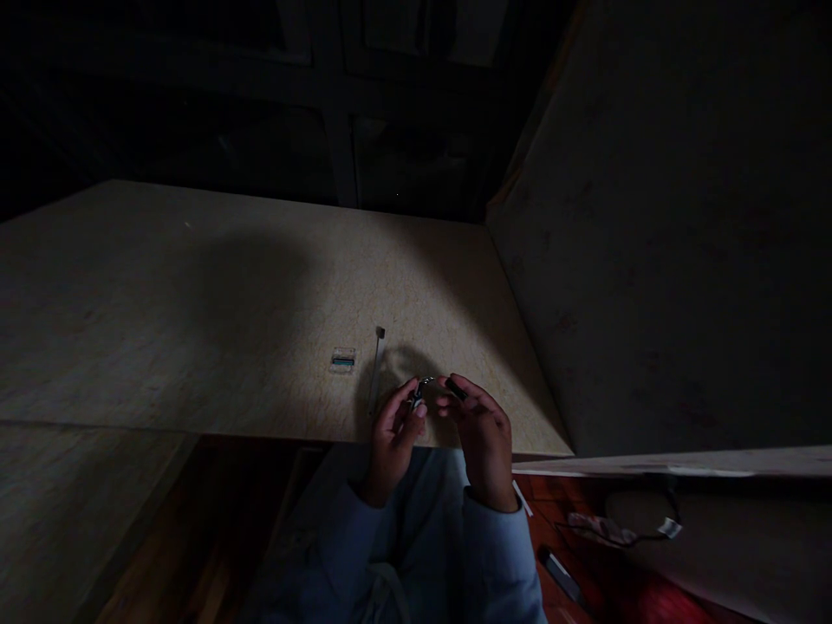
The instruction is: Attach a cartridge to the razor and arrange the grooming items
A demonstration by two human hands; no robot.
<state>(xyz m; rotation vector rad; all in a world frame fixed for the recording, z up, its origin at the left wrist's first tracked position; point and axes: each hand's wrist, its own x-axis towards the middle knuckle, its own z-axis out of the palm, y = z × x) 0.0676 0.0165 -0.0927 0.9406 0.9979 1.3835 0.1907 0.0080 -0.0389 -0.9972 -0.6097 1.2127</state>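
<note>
My left hand (pixel 395 429) is closed on a small dark-and-silver object (pixel 417 398), pinched between thumb and fingers. From its top a short shiny metal piece (pixel 426 380), like chain links, reaches toward the right. In the fingers of my right hand (pixel 482 429) is a small black oblong piece (pixel 456 389). Whether the two pieces are joined is too dark and small to tell. Left of my hands, a thin grey rod (pixel 375 368) with a dark block at its far end lies on the table. Beside it sits a small clear case (pixel 343 360) with a teal-and-dark strip inside.
The pale mottled tabletop (pixel 260 347) ends close to my lap. A patterned upright panel (pixel 650 260) rises on the right, and dark framed panes (pixel 416 165) stand behind. On the floor at lower right are a dark-and-white slim object (pixel 562 579) and a cable (pixel 640 542).
</note>
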